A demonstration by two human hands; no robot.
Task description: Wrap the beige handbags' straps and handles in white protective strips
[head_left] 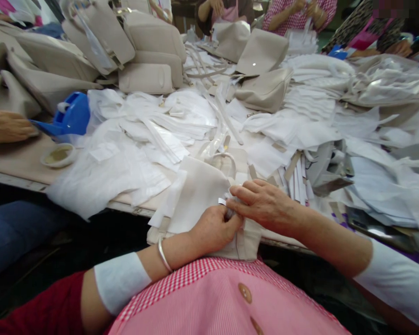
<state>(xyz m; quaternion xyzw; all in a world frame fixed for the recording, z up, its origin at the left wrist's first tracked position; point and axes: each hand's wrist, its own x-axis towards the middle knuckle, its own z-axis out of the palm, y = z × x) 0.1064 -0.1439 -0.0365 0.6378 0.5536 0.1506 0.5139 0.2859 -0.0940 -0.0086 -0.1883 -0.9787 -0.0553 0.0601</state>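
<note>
A beige fabric bag point(202, 195) with a white cloth cover lies at the near table edge, hanging partly over it against my pink checked apron. My left hand point(214, 229), with a metal bangle on the wrist, is closed in a pinch on a small white tag point(222, 201) at the bag's top edge. My right hand point(261, 202) lies over the same spot from the right, fingers curled and pressed on the bag's fabric beside the tag.
White cloth covers and plastic wrappers point(143, 135) lie heaped across the table point(17, 160). Beige bags point(150, 51) are stacked at the back. A blue jug point(71, 114) and a small bowl point(58, 155) stand left, next to another person's hand point(7, 126). Other people work across the table.
</note>
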